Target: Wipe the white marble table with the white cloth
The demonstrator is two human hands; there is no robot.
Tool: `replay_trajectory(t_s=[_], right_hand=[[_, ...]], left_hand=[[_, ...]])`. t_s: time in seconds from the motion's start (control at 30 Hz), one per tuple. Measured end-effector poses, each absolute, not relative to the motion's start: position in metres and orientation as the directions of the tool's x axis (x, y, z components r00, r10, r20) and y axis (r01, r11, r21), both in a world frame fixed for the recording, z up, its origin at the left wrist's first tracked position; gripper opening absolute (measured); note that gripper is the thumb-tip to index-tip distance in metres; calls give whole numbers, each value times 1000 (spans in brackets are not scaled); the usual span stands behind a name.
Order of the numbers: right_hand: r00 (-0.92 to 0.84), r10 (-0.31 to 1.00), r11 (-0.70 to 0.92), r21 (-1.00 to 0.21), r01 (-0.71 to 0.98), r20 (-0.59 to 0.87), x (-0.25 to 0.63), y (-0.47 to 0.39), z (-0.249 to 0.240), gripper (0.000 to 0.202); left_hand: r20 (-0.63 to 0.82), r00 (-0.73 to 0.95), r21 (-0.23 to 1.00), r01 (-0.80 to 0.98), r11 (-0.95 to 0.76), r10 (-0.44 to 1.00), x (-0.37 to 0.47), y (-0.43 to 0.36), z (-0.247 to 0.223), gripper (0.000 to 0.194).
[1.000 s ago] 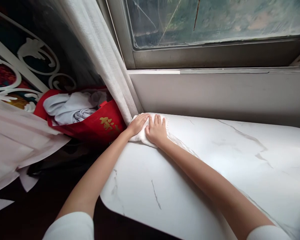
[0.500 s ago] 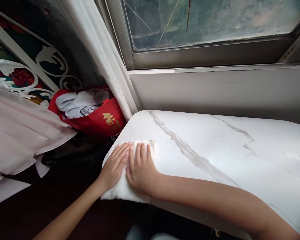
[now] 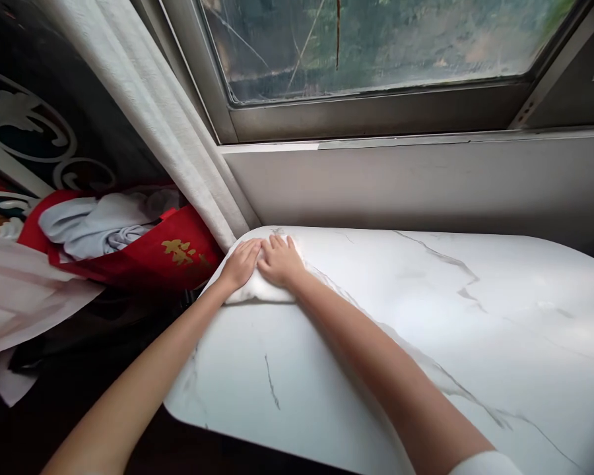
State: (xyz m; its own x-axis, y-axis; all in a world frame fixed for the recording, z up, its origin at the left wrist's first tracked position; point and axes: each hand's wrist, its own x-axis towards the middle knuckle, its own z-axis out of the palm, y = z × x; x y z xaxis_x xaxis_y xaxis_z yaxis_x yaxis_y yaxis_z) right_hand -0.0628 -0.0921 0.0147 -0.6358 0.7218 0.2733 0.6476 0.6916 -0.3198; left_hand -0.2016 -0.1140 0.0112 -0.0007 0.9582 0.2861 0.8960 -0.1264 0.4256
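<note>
A white cloth (image 3: 262,289) lies on the white marble-patterned table (image 3: 317,389), close to its far left corner. My left hand (image 3: 242,265) rests flat on the cloth's left part, fingers stretched toward the window side. Beside it, my right hand (image 3: 280,261) presses down on the cloth with its fingers extended and slightly spread. The two hands meet near the thumbs and index fingers. Both palms cover much of the cloth, and its near edge shows bunched below them.
Left of the table stands a red bag (image 3: 143,267) with pale fabric (image 3: 99,224) inside. A whitish curtain (image 3: 143,112) hangs by the corner. Behind the table are a wall (image 3: 376,185) and a metal-framed window (image 3: 376,53). Pale pink drapery (image 3: 24,290) hangs at left.
Both hands have slid the cloth away from the table's near edge to the far left corner. The cloth's near edge has bunched up, and the view has shifted right.
</note>
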Motion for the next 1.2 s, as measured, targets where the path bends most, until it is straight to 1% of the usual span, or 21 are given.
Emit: replay_trajectory(t_s=[0.1,0.17,0.23,0.33,0.43,0.53,0.7,0.8,0.9,1.0,1.1,1.2], right_hand=[[-545,794,607,-315,729,270,-52,-59,15,46],[-465,841,536,-314,784,275,-45,-49,13,46],[-411,868,488,-322,812,279,-38,-46,12,46],[-379,877,469,-350,811,297,-30,-48,11,44],[-407,864,497,-369,785,296,-21,-57,13,43],[-455,841,538,-365,760,293,-9,-76,15,43],[-511,812,583,-341,737,284,17,-139,17,47],[-544,796,606,-338,720,266,39,-190,17,52],[-626,740,671,-334,662,245,67,-237,17,57],[-692,693,713,-338,614,205,95,-267,19,59],[-715,677,721,-344,601,171,115,-273,21,60],[-719,677,721,-334,607,157,124,-251,21,61]], left_hand=[[311,34,431,886,-173,950,-187,-68,10,50],[299,80,431,878,-210,951,-177,-47,9,48],[283,113,430,873,-231,952,-169,-36,8,48],[276,100,434,874,-217,956,-160,-37,7,48],[279,78,425,884,-196,957,-154,-54,6,48],[283,73,390,902,-185,956,-144,-83,7,48],[292,100,329,924,-198,951,-121,-151,6,49],[293,139,337,911,-238,946,-103,-204,5,49],[281,178,351,895,-274,943,-83,-256,3,49],[250,234,362,877,-315,939,-63,-294,2,55],[224,256,380,866,-326,940,-48,-305,1,59],[216,236,401,863,-306,947,-38,-284,-1,57]])
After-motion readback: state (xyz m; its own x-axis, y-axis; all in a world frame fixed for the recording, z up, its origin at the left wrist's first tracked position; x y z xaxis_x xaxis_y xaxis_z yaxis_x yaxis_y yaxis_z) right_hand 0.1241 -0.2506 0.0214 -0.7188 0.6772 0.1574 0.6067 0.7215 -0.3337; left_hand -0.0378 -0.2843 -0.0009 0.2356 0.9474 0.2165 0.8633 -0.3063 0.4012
